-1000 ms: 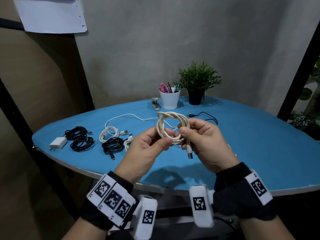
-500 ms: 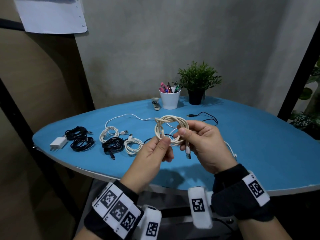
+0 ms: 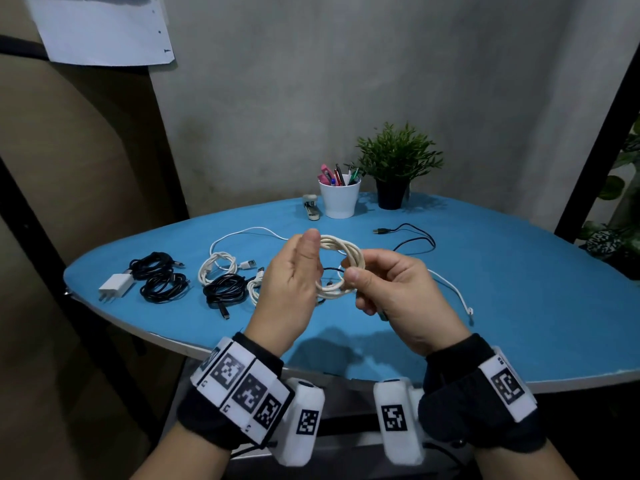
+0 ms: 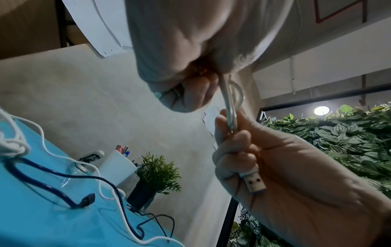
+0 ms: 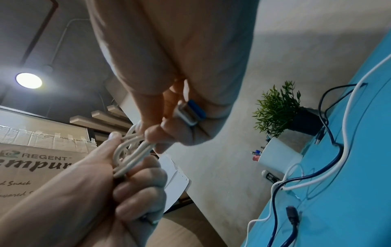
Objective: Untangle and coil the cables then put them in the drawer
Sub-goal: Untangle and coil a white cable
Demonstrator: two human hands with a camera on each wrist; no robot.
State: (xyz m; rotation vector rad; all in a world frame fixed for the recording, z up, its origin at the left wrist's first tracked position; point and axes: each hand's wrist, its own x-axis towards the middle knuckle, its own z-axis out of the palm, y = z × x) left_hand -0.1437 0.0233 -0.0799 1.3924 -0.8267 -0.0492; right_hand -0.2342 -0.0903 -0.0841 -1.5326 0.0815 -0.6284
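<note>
Above the blue table [image 3: 519, 271] both hands hold a cream cable coil [image 3: 337, 245]. My left hand [image 3: 311, 265] grips the coil's left side, thumb pointing up, fingers curled round the strands [image 5: 127, 160]. My right hand [image 3: 353, 271] pinches the coil's right side, and the cable's USB plug [image 4: 256, 183] sticks out under its curled fingers. A loose white cable [image 3: 242, 233] and a loose black cable [image 3: 415, 237] lie uncoiled on the table behind the hands. No drawer is in view.
Left on the table lie two black coils [image 3: 157, 275], a white charger [image 3: 114, 287], a white coil [image 3: 216, 268], another black coil [image 3: 225, 292] and a small white coil [image 3: 254, 289]. At the back stand a pen cup [image 3: 339, 200], a potted plant [image 3: 394, 168] and a stapler [image 3: 311, 209].
My left hand has shifted from pinching the coil's lower edge to gripping its left side with the thumb raised. The dangling USB plug is now tucked under the right hand's fingers.
</note>
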